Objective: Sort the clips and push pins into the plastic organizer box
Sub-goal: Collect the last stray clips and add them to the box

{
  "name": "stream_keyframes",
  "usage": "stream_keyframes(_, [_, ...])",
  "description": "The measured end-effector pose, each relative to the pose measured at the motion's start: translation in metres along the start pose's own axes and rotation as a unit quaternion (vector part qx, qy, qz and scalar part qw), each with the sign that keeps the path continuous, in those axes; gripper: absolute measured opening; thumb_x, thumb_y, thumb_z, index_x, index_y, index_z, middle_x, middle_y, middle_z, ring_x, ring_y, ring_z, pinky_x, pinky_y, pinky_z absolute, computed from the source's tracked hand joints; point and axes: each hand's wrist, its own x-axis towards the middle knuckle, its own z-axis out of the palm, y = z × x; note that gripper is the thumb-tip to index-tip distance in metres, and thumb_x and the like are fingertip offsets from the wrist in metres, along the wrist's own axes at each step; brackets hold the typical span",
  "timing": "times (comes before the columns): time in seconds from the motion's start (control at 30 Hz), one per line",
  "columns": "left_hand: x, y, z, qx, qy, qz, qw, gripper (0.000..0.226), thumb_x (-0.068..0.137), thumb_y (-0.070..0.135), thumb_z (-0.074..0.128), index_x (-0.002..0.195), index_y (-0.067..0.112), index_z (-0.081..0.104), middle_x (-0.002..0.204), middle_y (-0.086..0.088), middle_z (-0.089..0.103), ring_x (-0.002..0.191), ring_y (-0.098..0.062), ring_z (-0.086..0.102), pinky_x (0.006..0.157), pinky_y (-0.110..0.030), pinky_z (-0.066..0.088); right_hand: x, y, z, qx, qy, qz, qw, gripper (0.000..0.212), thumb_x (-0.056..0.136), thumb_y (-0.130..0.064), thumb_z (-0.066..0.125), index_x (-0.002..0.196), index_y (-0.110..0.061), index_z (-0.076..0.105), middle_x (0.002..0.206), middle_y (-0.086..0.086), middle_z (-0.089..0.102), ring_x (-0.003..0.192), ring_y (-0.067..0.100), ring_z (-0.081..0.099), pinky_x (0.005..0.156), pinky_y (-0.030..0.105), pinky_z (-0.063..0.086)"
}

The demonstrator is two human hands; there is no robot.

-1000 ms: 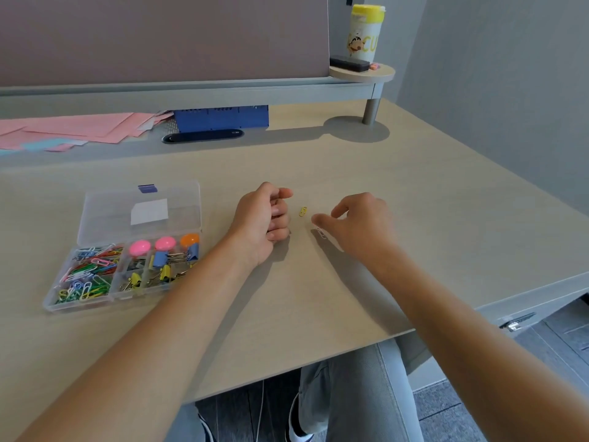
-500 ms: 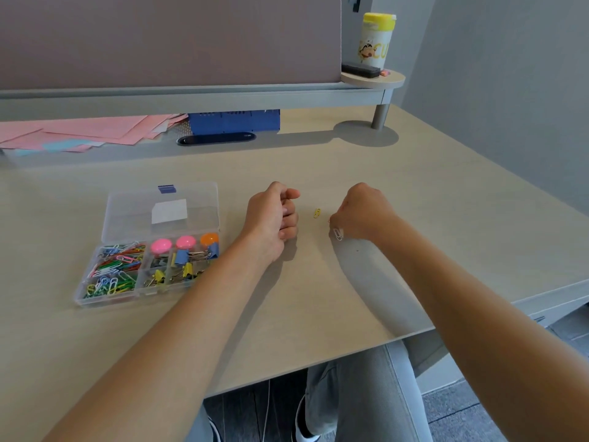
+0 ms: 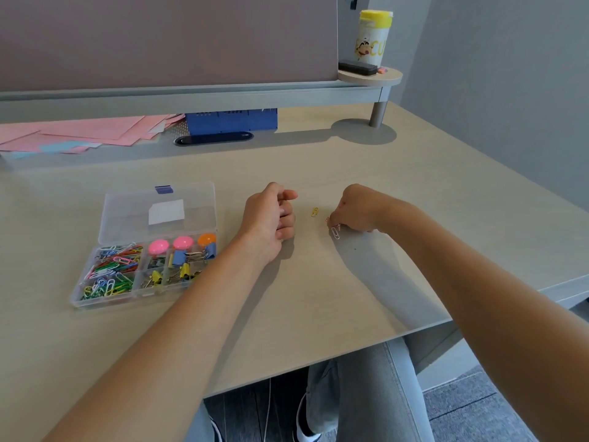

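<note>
Near the desk's front edge point(image 3: 318, 355), left hand point(image 3: 269, 218) curls empty; right hand point(image 3: 357, 208) pinches a white clip point(image 3: 335, 232).

1. Bare desk point(image 3: 318, 298) lies open along the near edge, between the forearms.
2. The open organizer box point(image 3: 149, 247), lid laid back, blocks the left.
3. Far side: pink papers point(image 3: 79, 132), a blue box point(image 3: 231, 121) and a raised shelf point(image 3: 191, 95) close the way.
4. A yellow paper clip point(image 3: 315, 212) lies between the left hand point(image 3: 269, 216) and the right hand point(image 3: 353, 208).

2 bare forearms point(image 3: 178, 320) without sleeves, light grey trousers point(image 3: 360, 393), dark shoes with white soles point(image 3: 306, 432)
</note>
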Motion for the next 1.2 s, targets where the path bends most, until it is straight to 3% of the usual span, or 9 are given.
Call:
stream_keyframes(0.27, [-0.001, 0.0, -0.001, 0.006, 0.001, 0.003, 1.0, 0.017, 0.095, 0.019, 0.043, 0.089, 0.009, 0.056, 0.052, 0.006, 0.029, 0.04, -0.01, 0.018, 0.035, -0.02, 0.013, 0.004, 0.003, 0.002, 0.02, -0.004, 0.003, 1.0, 0.025, 0.088, -0.027, 0.064, 0.08, -0.004, 0.06, 0.07, 0.016, 0.061, 0.061, 0.03, 0.056, 0.062, 0.031, 0.043])
stream_keyframes(0.37, [-0.002, 0.001, -0.001, 0.006, 0.001, 0.003, 1.0, 0.018, 0.096, 0.019, 0.043, 0.088, 0.01, 0.055, 0.052, 0.006, 0.029, 0.04, -0.01, 0.018, 0.035, -0.019, 0.013, -0.001, 0.006, -0.001, 0.244, 0.002, 0.028, 0.969, 0.022, 0.09, -0.021, 0.053, 0.072, -0.01, 0.05, 0.062, 0.008, 0.048, 0.051, 0.024, 0.043, 0.054, 0.03, 0.038])
stream_keyframes(0.47, [-0.003, 0.0, 0.0, 0.011, 0.0, 0.005, 1.0, 0.017, 0.096, 0.019, 0.043, 0.087, 0.011, 0.055, 0.052, 0.005, 0.029, 0.041, -0.01, 0.018, 0.036, -0.02, 0.012, -0.009, 0.017, -0.004, 0.583, -0.075, 0.07, 0.806, 0.018, 0.085, -0.013, 0.04, 0.068, -0.017, 0.037, 0.064, 0.0, 0.031, 0.051, 0.014, 0.023, 0.045, 0.024, 0.015])
stream_keyframes(0.57, [-0.001, -0.002, 0.001, 0.044, -0.004, 0.017, 0.999, 0.019, 0.096, 0.016, 0.043, 0.09, 0.008, 0.059, 0.054, 0.005, 0.03, 0.044, -0.011, 0.018, 0.038, -0.019, 0.012, -0.014, 0.029, -0.003, 0.756, -0.136, 0.057, 0.638, 0.011, 0.083, -0.013, 0.039, 0.074, -0.013, 0.045, 0.068, 0.0, 0.042, 0.055, 0.012, 0.035, 0.043, 0.019, 0.026])
stream_keyframes(0.63, [-0.001, -0.003, 0.002, 0.092, -0.009, 0.032, 0.995, 0.02, 0.096, 0.013, 0.046, 0.094, 0.005, 0.064, 0.056, 0.004, 0.031, 0.045, -0.012, 0.018, 0.04, -0.02, 0.013, -0.017, 0.037, -0.004, 0.793, -0.103, 0.063, 0.597, 0.015, 0.09, -0.012, 0.042, 0.083, -0.008, 0.055, 0.072, 0.004, 0.053, 0.057, 0.012, 0.046, 0.046, 0.017, 0.038])
stream_keyframes(0.73, [-0.001, -0.005, 0.007, 0.184, -0.006, 0.051, 0.982, 0.019, 0.096, 0.01, 0.053, 0.096, 0.002, 0.07, 0.055, 0.004, 0.033, 0.043, -0.012, 0.021, 0.042, -0.019, 0.014, -0.02, 0.049, -0.008, 0.774, -0.032, 0.073, 0.629, 0.019, 0.099, -0.012, 0.046, 0.099, -0.004, 0.064, 0.072, 0.002, 0.055, 0.052, 0.008, 0.046, 0.045, 0.016, 0.038])
stream_keyframes(0.9, [0.005, -0.005, 0.015, 0.402, 0.043, 0.139, 0.904, 0.011, 0.086, 0.014, 0.066, 0.082, 0.01, 0.076, 0.049, 0.0, 0.056, 0.03, -0.013, 0.039, 0.037, -0.016, 0.026, -0.027, 0.065, -0.009, 0.594, 0.117, 0.091, 0.791, 0.021, 0.085, -0.008, 0.073, 0.105, 0.0, 0.071, 0.064, -0.002, 0.045, 0.042, 0.009, 0.036, 0.038, 0.019, 0.031])
stream_keyframes(1.07, [0.011, -0.006, 0.024, 0.547, 0.079, 0.177, 0.815, 0.014, 0.079, 0.024, 0.077, 0.072, 0.012, 0.074, 0.072, -0.005, 0.072, 0.066, -0.019, 0.067, 0.059, -0.025, 0.05, -0.022, 0.077, -0.003, 0.336, 0.219, 0.047, 0.915, 0.016, 0.088, -0.013, 0.07, 0.094, 0.001, 0.076, 0.08, 0.012, 0.072, 0.051, 0.017, 0.057, 0.048, 0.019, 0.046])
stream_keyframes(1.2, [0.019, -0.01, 0.032, 0.583, 0.089, 0.176, 0.788, 0.013, 0.076, 0.023, 0.079, 0.072, 0.014, 0.07, 0.073, -0.002, 0.069, 0.073, -0.025, 0.067, 0.067, -0.031, 0.055, -0.011, 0.075, -0.002, 0.224, 0.21, 0.012, 0.952, 0.006, 0.088, -0.025, 0.074, 0.089, -0.019, 0.075, 0.071, 0.002, 0.071, 0.057, 0.023, 0.066, 0.056, 0.022, 0.049])
